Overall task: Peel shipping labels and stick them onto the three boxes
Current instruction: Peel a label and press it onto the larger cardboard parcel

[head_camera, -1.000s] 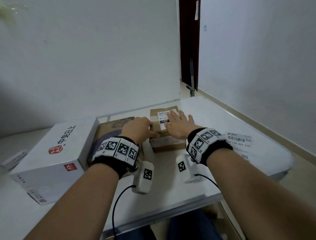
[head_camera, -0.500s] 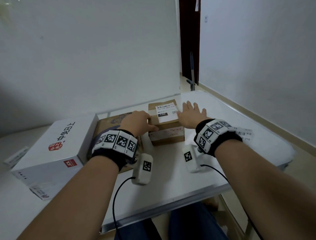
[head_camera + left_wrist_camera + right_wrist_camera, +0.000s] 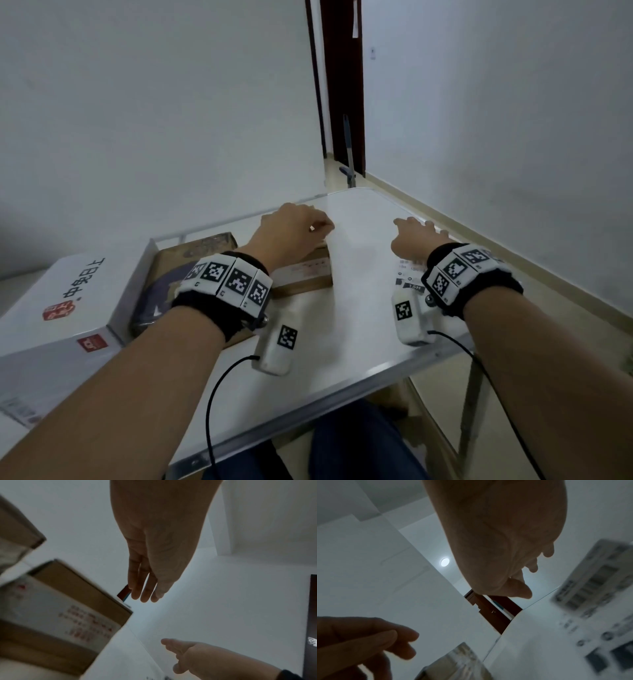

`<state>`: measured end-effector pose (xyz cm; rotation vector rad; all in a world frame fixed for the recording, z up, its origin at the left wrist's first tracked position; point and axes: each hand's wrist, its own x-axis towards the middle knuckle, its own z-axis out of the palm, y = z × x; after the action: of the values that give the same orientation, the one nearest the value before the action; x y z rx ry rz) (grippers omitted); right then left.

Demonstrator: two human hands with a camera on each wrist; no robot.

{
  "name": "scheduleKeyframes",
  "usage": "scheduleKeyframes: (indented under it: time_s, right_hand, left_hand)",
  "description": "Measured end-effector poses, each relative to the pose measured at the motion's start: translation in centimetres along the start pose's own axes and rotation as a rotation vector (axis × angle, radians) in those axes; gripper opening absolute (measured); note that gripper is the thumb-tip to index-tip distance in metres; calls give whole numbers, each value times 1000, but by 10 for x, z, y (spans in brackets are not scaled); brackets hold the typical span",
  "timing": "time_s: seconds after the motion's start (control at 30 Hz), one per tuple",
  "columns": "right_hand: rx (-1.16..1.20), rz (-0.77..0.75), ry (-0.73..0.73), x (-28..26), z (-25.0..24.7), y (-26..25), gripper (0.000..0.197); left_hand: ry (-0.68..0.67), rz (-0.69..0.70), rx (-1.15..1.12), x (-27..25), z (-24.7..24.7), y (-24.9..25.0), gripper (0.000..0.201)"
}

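A small brown box (image 3: pixel 308 274) stands mid-table, its top mostly hidden under my left hand (image 3: pixel 294 226). That hand hovers over the box with loosely curled fingers and holds nothing; in the left wrist view its fingers (image 3: pixel 145 588) hang free beside the small brown box (image 3: pixel 60 608). My right hand (image 3: pixel 416 233) reaches with spread fingers over a white label sheet (image 3: pixel 406 272) lying on the table to the right. The blurred label sheet (image 3: pixel 590 601) lies under my right hand (image 3: pixel 505 547), not touching it. A flat brown box (image 3: pixel 185 260) and a big white box (image 3: pixel 68 298) lie to the left.
The white table (image 3: pixel 342 325) has a glass top whose edges end close behind and to the right of the hands. A dark door (image 3: pixel 342 85) and a leaning blue handle (image 3: pixel 349 150) stand beyond the far corner. My legs show under the near edge.
My right hand left the label on the small box and swung right over the label sheet. My left hand let go of the box's side and rose above it.
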<state>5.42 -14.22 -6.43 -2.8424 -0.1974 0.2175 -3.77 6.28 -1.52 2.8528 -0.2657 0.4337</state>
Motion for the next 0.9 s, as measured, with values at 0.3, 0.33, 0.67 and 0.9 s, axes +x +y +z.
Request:
scheduleKeyframes:
  time_s: [0.3,0.33,0.67,0.9]
  right_hand:
    - [65,73,-24,-12,5,55,50]
    - [80,73,11,-12,5,55,44]
    - [262,22,336,-5,14,54,31]
    - [542,-146,601,-4,6,29,22]
  left_hand:
    - [-145,-33,-158,17,44,23,22]
    - [-147,-32,-162,18,45,24,22]
    - [-147,-44,-244,18,51,17,20]
    - [-69,-105,-451,15,40,16,21]
